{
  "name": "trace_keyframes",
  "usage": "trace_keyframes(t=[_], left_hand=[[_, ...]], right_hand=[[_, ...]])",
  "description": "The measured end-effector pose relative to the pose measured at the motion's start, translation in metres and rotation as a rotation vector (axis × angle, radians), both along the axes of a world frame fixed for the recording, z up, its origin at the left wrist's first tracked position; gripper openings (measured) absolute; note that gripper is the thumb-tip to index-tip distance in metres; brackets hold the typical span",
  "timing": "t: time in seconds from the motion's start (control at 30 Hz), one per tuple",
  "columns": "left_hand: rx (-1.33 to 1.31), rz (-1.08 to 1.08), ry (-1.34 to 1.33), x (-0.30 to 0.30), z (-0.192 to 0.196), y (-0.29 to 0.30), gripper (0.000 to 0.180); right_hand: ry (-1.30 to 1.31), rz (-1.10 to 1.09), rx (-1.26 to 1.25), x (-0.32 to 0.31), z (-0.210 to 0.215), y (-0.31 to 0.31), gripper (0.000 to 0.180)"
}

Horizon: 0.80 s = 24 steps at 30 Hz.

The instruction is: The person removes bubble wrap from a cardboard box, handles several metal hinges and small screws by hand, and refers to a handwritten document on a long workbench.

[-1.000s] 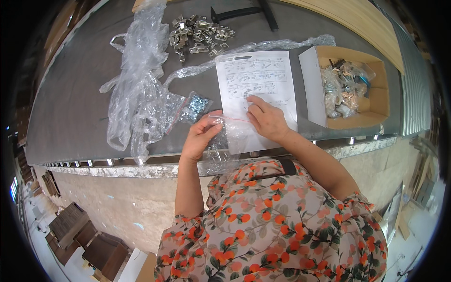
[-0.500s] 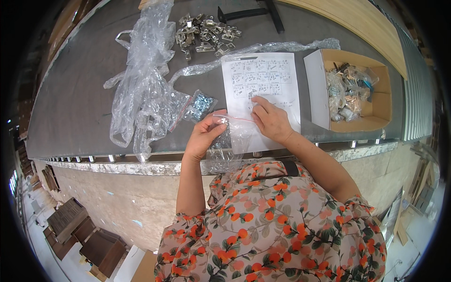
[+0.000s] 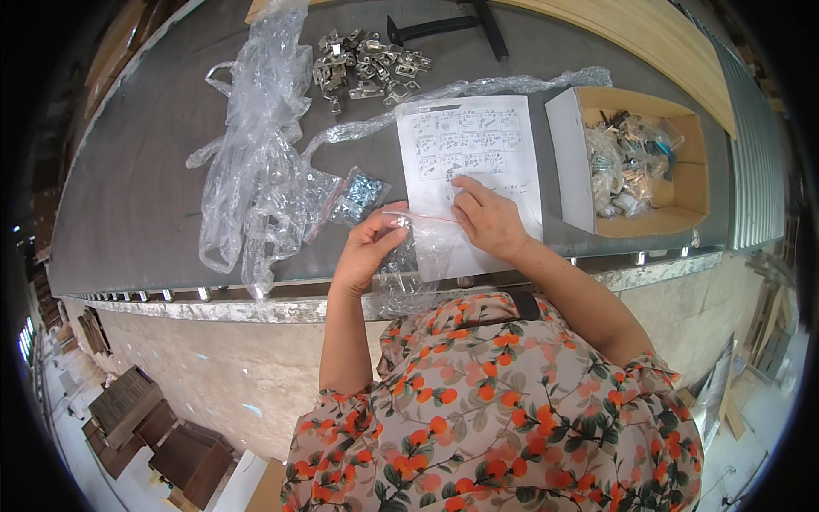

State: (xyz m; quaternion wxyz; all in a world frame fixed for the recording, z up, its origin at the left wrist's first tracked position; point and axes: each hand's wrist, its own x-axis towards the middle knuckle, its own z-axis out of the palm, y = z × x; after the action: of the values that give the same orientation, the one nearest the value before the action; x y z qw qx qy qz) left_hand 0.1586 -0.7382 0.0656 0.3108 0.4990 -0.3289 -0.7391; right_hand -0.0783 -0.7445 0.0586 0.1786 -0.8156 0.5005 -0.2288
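Grey bench (image 3: 136,213): both hands (image 3: 426,239) pinch clear zip bag (image 3: 422,247) w/ small parts.

Bright, even daylight; fisheye-bent, dark-vignetted edges.

Left hand (image 3: 365,254): closed its fingertips further onto the top edge of the small clear bag (image 3: 420,247).
Right hand (image 3: 488,220): slid slightly down the instruction sheet (image 3: 471,162) toward the bag's red-striped mouth.
Bag: hung lower over the table edge (image 3: 256,294).
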Motion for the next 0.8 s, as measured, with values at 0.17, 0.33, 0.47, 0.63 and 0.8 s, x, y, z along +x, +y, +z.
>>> trace_keyframes(t=[0.17, 0.33, 0.47, 0.63, 0.8], left_hand=[[-0.001, 0.006, 0.009, -0.002, 0.002, 0.0, 0.007], [0.004, 0.009, 0.008, -0.003, 0.001, 0.001, 0.008], [0.006, 0.022, 0.03, -0.002, -0.003, 0.002, 0.01], [0.053, 0.063, 0.043, -0.002, -0.006, 0.0, 0.012], [0.092, 0.136, 0.077, -0.009, -0.01, 0.002, 0.015]], right_hand=[[0.009, -0.001, 0.0, -0.002, 0.0, 0.001, 0.013], [0.006, -0.002, 0.004, -0.003, 0.0, 0.001, 0.012], [-0.005, 0.0, 0.0, -0.003, 0.001, 0.001, 0.013], [-0.024, -0.009, -0.007, -0.002, 0.002, 0.001, 0.012], [0.014, -0.001, 0.019, -0.007, 0.004, 0.004, 0.014]])
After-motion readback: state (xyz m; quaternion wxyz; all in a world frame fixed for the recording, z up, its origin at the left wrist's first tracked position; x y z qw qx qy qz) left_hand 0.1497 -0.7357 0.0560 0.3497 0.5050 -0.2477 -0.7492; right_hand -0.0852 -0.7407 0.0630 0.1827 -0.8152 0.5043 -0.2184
